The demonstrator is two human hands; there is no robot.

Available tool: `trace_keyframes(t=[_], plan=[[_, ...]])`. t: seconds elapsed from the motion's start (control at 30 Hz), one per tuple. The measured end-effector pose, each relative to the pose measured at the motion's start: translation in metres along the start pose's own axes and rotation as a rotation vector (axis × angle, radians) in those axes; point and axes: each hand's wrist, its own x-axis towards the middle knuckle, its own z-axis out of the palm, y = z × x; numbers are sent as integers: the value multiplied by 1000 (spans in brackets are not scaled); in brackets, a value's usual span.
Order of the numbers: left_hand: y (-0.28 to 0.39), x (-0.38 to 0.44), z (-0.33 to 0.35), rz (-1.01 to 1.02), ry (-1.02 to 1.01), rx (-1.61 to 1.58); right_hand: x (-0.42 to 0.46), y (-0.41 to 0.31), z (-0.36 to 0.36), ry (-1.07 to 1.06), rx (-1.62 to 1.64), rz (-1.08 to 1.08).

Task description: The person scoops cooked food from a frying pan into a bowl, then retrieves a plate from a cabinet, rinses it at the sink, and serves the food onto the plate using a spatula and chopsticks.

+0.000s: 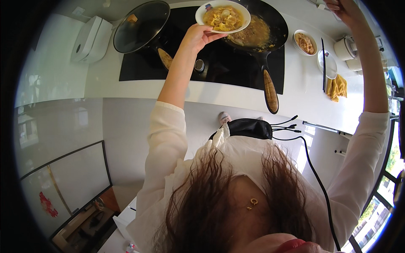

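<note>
My left hand (197, 38) grips the near rim of a white bowl (200, 18), thumb on top and fingers beneath. Noodle-like strands and yellow egg-like pieces (224, 19) lie in broth inside it. The bowl hangs over the left edge of a black wok (280, 28), hiding part of it. Similar food in brownish liquid (258, 33) covers the wok's bottom, and its wooden handle (271, 91) points towards me. My right hand (340, 9) is raised at the top right, cut off by the picture's edge. Whether it holds anything cannot be seen.
A glass-lidded pan (142, 28) sits on the left of the black hob (227, 72), a round knob (199, 65) near its front. To the right are a ribbed bowl (299, 50) of meat strips, black chopsticks (323, 69) across a white dish (331, 68), a yellow cloth (337, 88) and canisters (341, 49).
</note>
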Motion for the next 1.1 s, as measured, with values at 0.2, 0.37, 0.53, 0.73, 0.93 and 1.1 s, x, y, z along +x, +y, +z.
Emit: trace_keyframes(t=[0.2, 0.37, 0.53, 0.73, 0.93, 1.1], plan=[[-15, 19, 15, 19, -62, -68, 37, 38, -78, -177, 69, 17], [-21, 16, 20, 50, -98, -61, 8, 109, -1, -125, -302, -76], [-25, 18, 38, 16, -134, -50, -12, 177, 31, 203, -807, -530], [-40, 19, 44, 3, -132, -43, -36, 188, 29, 398, -1597, -1254], [-53, 12, 82, 19, -115, -40, -53, 185, 1, 512, -1088, -1054], [-73, -5, 125, 38, -86, -16, -59, 178, -75, 195, -175, -231]])
